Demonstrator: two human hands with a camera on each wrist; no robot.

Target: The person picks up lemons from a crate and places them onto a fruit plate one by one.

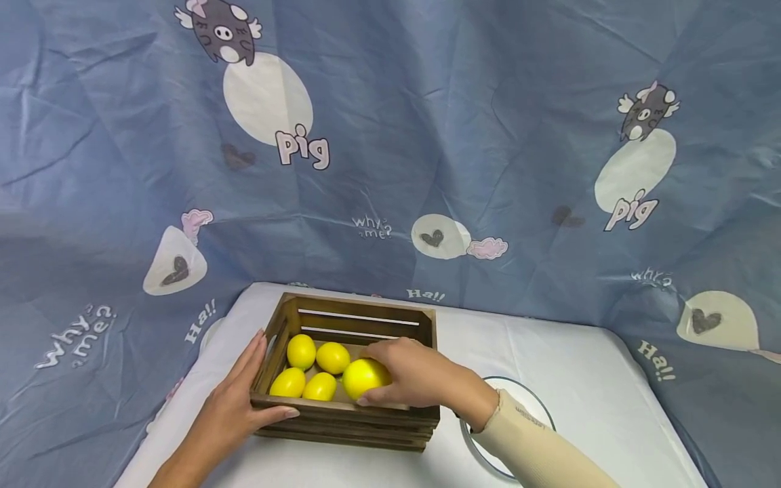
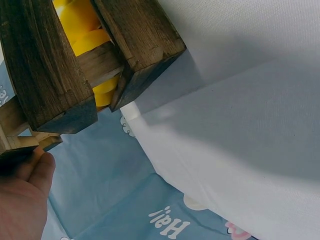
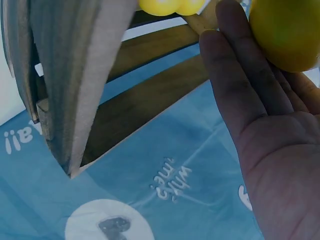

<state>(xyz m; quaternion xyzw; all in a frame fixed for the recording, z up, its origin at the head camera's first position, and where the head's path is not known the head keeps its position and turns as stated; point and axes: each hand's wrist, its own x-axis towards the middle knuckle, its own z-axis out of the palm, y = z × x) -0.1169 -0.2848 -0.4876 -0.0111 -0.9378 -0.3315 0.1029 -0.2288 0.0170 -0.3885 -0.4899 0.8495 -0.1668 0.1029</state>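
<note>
My right hand (image 1: 415,373) pinches a yellow lemon (image 1: 365,378) between thumb and fingers, over the right half of a dark slatted wooden crate (image 1: 348,423). In the right wrist view the held lemon (image 3: 287,32) lies against the fingers. Several more lemons (image 1: 318,386) sit in the crate's left half. At the crate's left end my left hand (image 1: 228,396) rests with straight fingers along the outer side and its thumb across the front rim. The left wrist view shows this hand (image 2: 27,195) at the slats, its fingertips partly hidden, with yellow showing through the gaps.
A clear round dish with a dark rim (image 1: 546,403) stands right of the crate, partly covered by my right forearm. White cloth (image 1: 586,366) covers the table. Behind it hangs a blue printed curtain (image 1: 390,169).
</note>
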